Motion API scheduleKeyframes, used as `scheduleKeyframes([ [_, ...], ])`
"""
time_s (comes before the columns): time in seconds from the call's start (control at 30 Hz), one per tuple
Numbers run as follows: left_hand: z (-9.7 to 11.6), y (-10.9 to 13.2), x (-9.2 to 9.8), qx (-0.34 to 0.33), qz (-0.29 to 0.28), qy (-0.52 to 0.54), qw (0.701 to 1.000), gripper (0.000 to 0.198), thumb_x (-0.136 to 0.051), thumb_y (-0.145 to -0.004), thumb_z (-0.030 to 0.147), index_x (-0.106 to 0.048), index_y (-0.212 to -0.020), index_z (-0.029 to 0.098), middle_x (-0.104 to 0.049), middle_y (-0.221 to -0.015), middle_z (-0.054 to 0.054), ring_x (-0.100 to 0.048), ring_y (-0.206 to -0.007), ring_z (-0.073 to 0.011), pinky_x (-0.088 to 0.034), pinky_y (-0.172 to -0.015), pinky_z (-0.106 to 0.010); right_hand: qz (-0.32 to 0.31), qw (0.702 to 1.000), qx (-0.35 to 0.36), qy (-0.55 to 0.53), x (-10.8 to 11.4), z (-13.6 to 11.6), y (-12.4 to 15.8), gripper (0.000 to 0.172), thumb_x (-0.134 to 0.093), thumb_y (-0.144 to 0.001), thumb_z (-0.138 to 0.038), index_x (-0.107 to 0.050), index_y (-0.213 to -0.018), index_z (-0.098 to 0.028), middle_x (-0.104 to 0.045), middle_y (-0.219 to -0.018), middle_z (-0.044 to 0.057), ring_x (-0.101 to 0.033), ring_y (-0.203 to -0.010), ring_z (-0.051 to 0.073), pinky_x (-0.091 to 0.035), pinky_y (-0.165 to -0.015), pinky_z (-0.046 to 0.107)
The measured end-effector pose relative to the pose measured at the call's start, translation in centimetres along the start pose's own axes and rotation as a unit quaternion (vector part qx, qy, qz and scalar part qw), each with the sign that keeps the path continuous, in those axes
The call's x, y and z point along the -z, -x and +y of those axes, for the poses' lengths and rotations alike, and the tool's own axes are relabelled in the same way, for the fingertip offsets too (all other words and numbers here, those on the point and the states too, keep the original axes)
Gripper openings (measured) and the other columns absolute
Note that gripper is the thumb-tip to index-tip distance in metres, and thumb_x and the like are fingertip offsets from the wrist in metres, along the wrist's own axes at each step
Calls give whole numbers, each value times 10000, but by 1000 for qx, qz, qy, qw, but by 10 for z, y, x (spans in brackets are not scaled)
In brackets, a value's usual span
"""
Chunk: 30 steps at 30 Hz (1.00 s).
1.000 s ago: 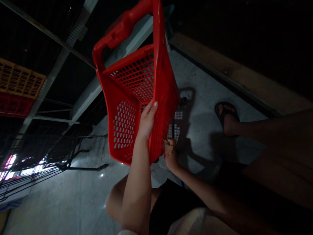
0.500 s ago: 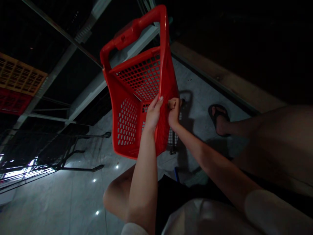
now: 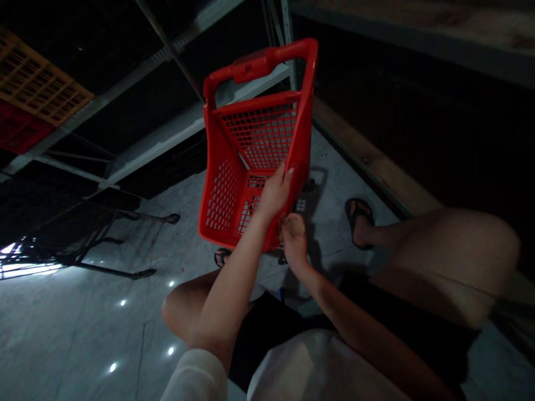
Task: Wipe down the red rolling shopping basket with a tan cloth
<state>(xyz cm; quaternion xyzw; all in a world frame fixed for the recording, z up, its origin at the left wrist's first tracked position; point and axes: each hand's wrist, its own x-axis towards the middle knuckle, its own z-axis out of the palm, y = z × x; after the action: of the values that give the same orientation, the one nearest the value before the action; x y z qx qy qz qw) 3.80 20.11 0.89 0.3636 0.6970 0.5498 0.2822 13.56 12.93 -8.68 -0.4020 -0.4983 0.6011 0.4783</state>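
A red plastic shopping cart (image 3: 225,195) with perforated walls stands in front of me, its handle at the far end and its basket bare inside. My left hand (image 3: 276,195) is closed over the rim of its right side wall, with the fingers toward the outer face. Against the outside of that same wall, closer to me, my right hand (image 3: 295,234) is closed around a small crumpled brownish thing (image 3: 284,221). Its kind is too dim and too covered by the fingers to tell.
Metal shelving (image 3: 159,136) runs along the left and back, with a yellow crate (image 3: 42,81) and a red crate (image 3: 23,127) on it. Dark cart frames with wheels (image 3: 144,274) stand at left. A wooden ledge (image 3: 376,164) borders the right. My sandalled foot (image 3: 360,223) rests near it.
The view has shifted, so the cart appears farther right and lower. My right hand has moved along the outer wall toward me, from beyond the left hand to nearer my body. The left hand keeps the rim.
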Motion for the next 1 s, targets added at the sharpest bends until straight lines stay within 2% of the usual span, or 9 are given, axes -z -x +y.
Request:
scheduleKeyframes([
  [0.2,-8,95,33,-102,-77,-7,992,504,-545,-1043,454,-553,-1516,280,-440,-1683,-46,-358,-1591,-251,-239,-1348,-440,-42,996,-3,-76,3,-71,-45,304,-744,-799,-479,-663,-973,-243,-741,-1071,62,-686,-1036,252,-543,-1046,455],
  [0.3,-12,121,49,-191,-11,-38,981,693,-666,-971,484,-416,-1595,314,-325,-1740,-50,-303,-1614,-285,-285,-1336,-489,-167,973,-75,-143,-3,-96,-30,434,-710,-828,-605,-714,-1061,-240,-775,-1140,68,-700,-1140,282,-529,-1097,487],
  [0.37,-14,126,67,-219,71,-79,970,691,-718,-931,410,-450,-1559,304,-429,-1683,-72,-407,-1560,-297,-365,-1296,-500,-283,944,-87,-143,-7,-106,-16,543,-571,-911,-690,-714,-1189,-247,-758,-1269,81,-662,-1271,287,-507,-1138,490],
  [0.47,-22,130,110,-218,181,-160,946,453,-622,-919,206,-612,-1369,260,-673,-1432,-71,-619,-1352,-261,-491,-1191,-479,-414,909,45,9,-13,-107,0,635,-438,-1001,-675,-588,-1459,-262,-592,-1555,78,-501,-1480,268,-325,-1283,515],
  [0.6,-43,149,166,-156,304,-353,871,469,-512,-851,59,-657,-1270,215,-700,-1357,-100,-645,-1284,-273,-539,-1128,-496,-405,821,263,303,-18,-84,8,562,-483,-1040,-436,-485,-1550,-201,-669,-1446,145,-557,-1369,305,-194,-1293,575],
  [0.7,-55,171,160,-144,202,-483,840,398,-555,-872,92,-679,-1239,182,-725,-1295,-128,-658,-1246,-316,-543,-1117,-537,-344,786,327,395,-21,-65,11,360,-408,-1031,-245,-666,-1274,-184,-775,-1135,139,-618,-1106,293,-317,-1198,495],
  [0.8,-53,187,118,-171,95,-536,821,358,-576,-929,176,-703,-1260,220,-777,-1126,-91,-683,-1162,-316,-470,-1194,-572,-300,775,352,431,-19,-58,11,264,-422,-964,-155,-682,-995,-189,-754,-938,127,-588,-957,288,-376,-1078,433],
  [0.9,-44,192,87,-178,37,-570,801,384,-539,-975,245,-692,-1326,264,-786,-1077,-75,-699,-1082,-293,-487,-1171,-531,-315,730,397,458,-8,-63,5,218,-455,-932,-141,-663,-901,-194,-722,-852,111,-563,-895,280,-387,-969,389],
  [1.0,-38,186,102,-199,-38,-599,775,330,-583,-967,314,-714,-1260,237,-774,-1085,-78,-683,-1111,-284,-509,-1134,-480,-318,685,441,485,11,-72,-5,202,-482,-946,-159,-667,-869,-188,-698,-803,99,-553,-870,277,-376,-917,381],
])
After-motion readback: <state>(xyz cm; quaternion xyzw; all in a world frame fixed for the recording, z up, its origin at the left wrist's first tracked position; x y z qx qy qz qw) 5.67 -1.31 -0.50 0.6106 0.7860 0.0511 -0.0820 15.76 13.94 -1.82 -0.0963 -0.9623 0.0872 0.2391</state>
